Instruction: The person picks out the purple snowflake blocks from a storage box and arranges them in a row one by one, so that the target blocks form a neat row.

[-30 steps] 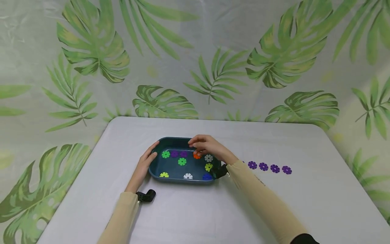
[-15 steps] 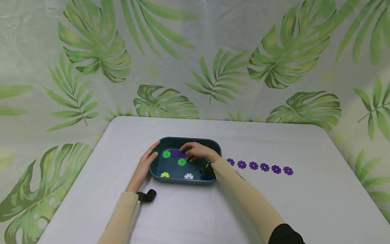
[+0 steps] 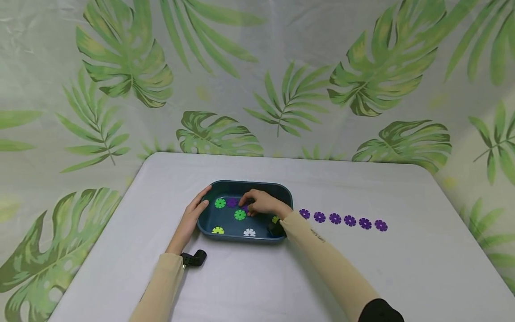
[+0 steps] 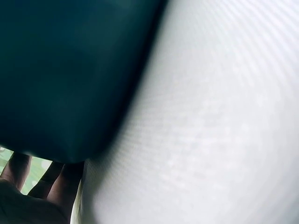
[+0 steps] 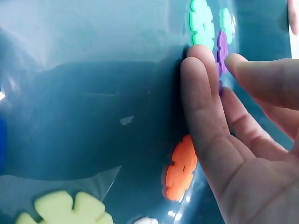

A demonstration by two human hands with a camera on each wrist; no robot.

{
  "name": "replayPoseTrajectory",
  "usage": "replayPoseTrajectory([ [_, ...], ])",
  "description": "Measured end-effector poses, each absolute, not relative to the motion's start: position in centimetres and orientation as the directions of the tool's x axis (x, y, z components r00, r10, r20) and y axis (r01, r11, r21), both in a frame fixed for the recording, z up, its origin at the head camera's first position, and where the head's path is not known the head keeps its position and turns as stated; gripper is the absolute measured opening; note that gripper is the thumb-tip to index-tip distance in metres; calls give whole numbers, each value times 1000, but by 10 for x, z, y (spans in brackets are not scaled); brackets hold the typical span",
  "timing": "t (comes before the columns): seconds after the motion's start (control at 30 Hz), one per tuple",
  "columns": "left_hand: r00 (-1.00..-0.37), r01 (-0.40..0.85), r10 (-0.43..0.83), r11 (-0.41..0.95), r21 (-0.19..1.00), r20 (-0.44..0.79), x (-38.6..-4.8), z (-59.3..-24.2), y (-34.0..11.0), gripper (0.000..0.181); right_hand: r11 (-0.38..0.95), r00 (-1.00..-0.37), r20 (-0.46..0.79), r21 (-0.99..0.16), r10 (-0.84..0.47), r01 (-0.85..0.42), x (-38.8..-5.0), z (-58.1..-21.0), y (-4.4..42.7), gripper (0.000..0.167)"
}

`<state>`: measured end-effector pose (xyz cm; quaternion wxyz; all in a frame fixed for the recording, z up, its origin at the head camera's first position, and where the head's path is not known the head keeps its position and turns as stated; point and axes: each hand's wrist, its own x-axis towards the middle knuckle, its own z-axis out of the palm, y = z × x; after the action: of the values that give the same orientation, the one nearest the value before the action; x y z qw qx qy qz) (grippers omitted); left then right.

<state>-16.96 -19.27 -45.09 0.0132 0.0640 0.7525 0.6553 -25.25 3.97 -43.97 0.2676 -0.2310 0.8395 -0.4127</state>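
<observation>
My left hand (image 3: 192, 220) grips the left end of a dark teal tray (image 3: 229, 239), thumb at the rim and fingers along the outer wall. In the left wrist view, fingers (image 4: 65, 189) show beyond the tray wall. Inside the tray, my right hand (image 3: 263, 202) has its fingertips curled round a purple notched disc (image 5: 220, 86), mostly hidden by them. Close to these fingers are another purple disc (image 3: 231, 202), two green discs (image 3: 220, 203) and an orange disc (image 5: 181, 168); the head view hides the orange one behind the hand.
Several purple discs (image 3: 335, 218) lie in a row on the white table (image 3: 241, 281), right of the tray. More discs in the tray include a yellow one (image 3: 217, 230) and a white one (image 3: 249, 232) by the near wall. A leaf-print cloth (image 3: 217, 89) hangs behind.
My right hand has moved left and lower in the tray, from over the orange disc to a purple disc, which has shifted slightly nearer. My left hand stays at the tray's end.
</observation>
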Motion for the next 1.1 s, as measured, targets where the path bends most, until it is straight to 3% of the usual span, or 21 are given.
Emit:
replayPoseTrajectory([
  [0.37,-991,80,118,130,988,65,-171,-451,-192,49,575,-796,-223,-797,-563,-184,-248,-432,46,15],
  [0.57,-990,84,120,127,988,69,-171,-451,-192,49,460,-772,-183,-874,-609,-156,-251,-420,65,19],
  [0.77,-991,84,118,137,987,68,-170,-449,-192,48,331,-759,-164,-941,-630,-71,-253,-403,97,22],
  [1.1,-989,95,124,151,984,76,-168,-449,-193,47,309,-841,-147,-951,-521,-26,-249,-394,181,24],
])
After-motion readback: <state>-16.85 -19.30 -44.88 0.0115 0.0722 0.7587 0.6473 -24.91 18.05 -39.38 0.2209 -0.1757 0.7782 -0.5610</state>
